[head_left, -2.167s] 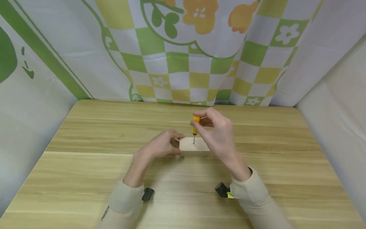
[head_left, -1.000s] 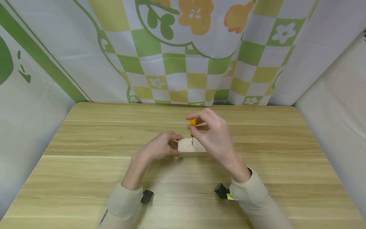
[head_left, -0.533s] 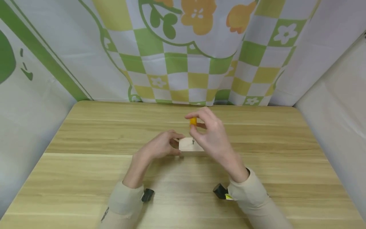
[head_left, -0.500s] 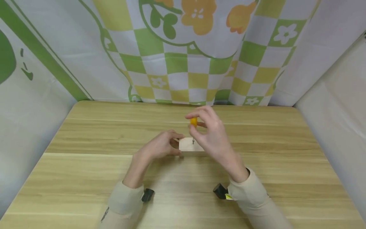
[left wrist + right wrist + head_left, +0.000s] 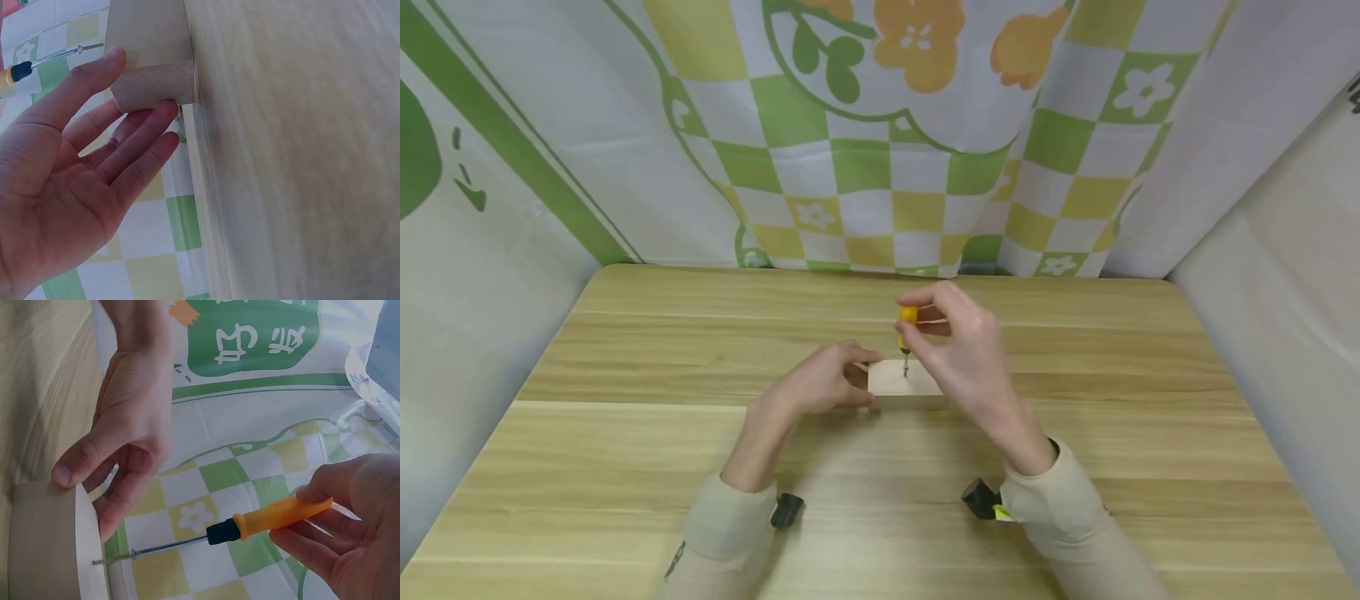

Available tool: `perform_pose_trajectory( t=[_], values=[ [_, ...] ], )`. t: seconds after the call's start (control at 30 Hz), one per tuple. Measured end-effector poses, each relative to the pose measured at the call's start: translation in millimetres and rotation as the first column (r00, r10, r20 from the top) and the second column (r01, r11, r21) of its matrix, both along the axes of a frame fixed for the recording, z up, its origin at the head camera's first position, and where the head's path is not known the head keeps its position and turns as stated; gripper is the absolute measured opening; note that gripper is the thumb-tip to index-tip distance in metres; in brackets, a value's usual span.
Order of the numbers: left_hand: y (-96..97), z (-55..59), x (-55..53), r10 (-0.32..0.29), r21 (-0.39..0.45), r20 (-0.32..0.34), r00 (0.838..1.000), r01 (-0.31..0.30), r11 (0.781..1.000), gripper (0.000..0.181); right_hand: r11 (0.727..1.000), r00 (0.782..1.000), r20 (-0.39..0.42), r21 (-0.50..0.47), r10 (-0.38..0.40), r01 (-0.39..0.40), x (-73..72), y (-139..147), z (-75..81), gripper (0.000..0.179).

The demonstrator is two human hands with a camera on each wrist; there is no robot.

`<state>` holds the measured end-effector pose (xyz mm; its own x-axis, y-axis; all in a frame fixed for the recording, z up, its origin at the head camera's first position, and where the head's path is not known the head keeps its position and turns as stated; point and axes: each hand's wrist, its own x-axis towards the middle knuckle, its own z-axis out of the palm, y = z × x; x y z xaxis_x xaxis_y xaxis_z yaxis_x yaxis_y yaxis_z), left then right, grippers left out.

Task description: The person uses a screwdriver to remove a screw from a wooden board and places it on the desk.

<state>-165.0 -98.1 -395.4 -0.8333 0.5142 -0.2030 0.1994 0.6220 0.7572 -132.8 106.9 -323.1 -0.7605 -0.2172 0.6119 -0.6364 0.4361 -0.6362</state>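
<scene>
A pale wooden block (image 5: pixel 887 382) lies on the table, its left end between the thumb and fingers of my left hand (image 5: pixel 820 379). Standing up from its top face is a screw (image 5: pixel 115 559), threads showing above the wood. My right hand (image 5: pixel 973 350) pinches the yellow handle of a screwdriver (image 5: pixel 275 519) between thumb and fingers. The screwdriver's metal shaft meets the screw head, in line with it, in the right wrist view. In the left wrist view the block's end grain (image 5: pixel 153 84) faces the camera, thumb on one side and fingertips on the other.
The wood-grain table (image 5: pixel 647 467) reaches back to a green, white and yellow checked curtain (image 5: pixel 865 167). Pale fabric walls (image 5: pixel 490 250) stand at both sides. A black wrist camera (image 5: pixel 981 498) juts from the right sleeve, another from the left.
The right hand's fingers shift around the yellow handle, covering more of it half a second ago than now. Left hand and block stay in place; the head view sways slightly.
</scene>
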Motion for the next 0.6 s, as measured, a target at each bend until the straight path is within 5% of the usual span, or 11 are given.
perform_pose_trajectory(
  t=[0.23,0.6],
  values=[
    [-0.4,1.1,0.4,0.014,-0.002,0.025,1.000,-0.014,1.000,0.063,0.997,0.996,0.055,-0.027,0.074,-0.073,0.6,-0.5,0.9,0.025],
    [0.2,0.7,1.0,0.006,0.004,0.019,1.000,-0.006,1.000,0.063,1.000,1.000,0.007,0.011,-0.002,0.002,1.3,0.2,1.1,0.020]
  ],
)
